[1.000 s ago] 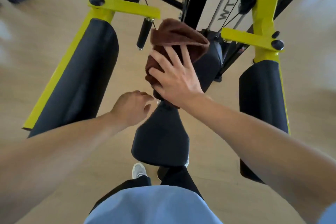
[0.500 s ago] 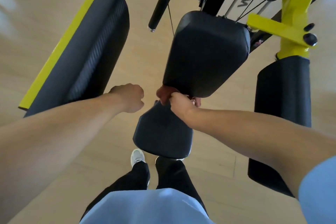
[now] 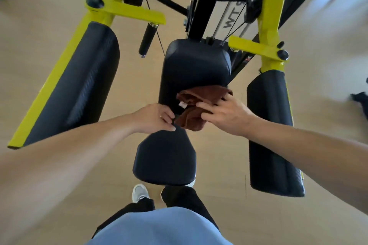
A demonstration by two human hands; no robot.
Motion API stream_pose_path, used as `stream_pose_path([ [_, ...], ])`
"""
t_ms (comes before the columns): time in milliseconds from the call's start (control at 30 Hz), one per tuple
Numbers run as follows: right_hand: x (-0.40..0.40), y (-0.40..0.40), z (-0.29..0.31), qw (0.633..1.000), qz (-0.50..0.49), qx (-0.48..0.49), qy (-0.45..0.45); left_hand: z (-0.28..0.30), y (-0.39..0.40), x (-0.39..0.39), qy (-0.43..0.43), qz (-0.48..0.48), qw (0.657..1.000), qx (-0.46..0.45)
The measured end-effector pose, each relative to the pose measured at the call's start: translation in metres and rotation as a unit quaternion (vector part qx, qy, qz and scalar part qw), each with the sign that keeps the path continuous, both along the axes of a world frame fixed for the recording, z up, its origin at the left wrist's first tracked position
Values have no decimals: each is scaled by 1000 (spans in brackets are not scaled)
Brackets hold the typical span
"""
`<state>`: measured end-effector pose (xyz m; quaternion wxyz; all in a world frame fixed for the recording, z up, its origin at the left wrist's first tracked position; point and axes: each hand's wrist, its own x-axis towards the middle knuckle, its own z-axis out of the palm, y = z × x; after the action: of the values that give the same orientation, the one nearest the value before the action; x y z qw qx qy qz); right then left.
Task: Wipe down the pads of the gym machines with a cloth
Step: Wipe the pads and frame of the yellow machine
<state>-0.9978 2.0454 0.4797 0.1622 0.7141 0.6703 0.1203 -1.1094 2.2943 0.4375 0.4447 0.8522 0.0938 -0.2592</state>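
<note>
The brown cloth is bunched up against the bottom of the black back pad. The black seat pad sits just below it.

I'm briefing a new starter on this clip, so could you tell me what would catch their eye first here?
Probably the brown cloth at centre, held by the right hand against the lower edge of the black back pad, with the left hand pinching its near corner. Next come the bright yellow frame arms and the long black side pads flanking the seat pad.
</note>
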Motion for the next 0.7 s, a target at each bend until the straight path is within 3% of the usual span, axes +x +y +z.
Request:
stream_pose_path([
  [100, -2, 8, 49, 980, -19, 199, 21, 27, -3, 5, -87, 37, 994, -57],
  [167, -2, 15, 77, 960, -16, 278, 41, 55, -2, 11, -198, 80, 977, -29],
  [267, -1, 21, 104, 934, -30, 353, 44, 97, 1, 23, -391, 113, 911, 69],
  [333, 2, 23, 113, 923, -92, 365, 77, 117, 6, 33, -451, 154, 877, 64],
  [400, 4, 22, 112, 912, -219, 311, 155, 123, 12, 42, -463, 196, 859, 100],
  [433, 2, 20, 111, 888, -291, 282, 216, 123, 14, 44, -458, 204, 855, 130],
  [533, -4, 24, 110, 780, -387, 321, 374, 115, 13, 50, -443, 128, 868, 187],
  [633, 13, 46, 104, 726, -452, 313, 413, 104, 3, 57, -369, 16, 900, 233],
  [700, 26, 60, 93, 706, -493, 271, 431, 94, -3, 62, -330, -36, 899, 287],
])
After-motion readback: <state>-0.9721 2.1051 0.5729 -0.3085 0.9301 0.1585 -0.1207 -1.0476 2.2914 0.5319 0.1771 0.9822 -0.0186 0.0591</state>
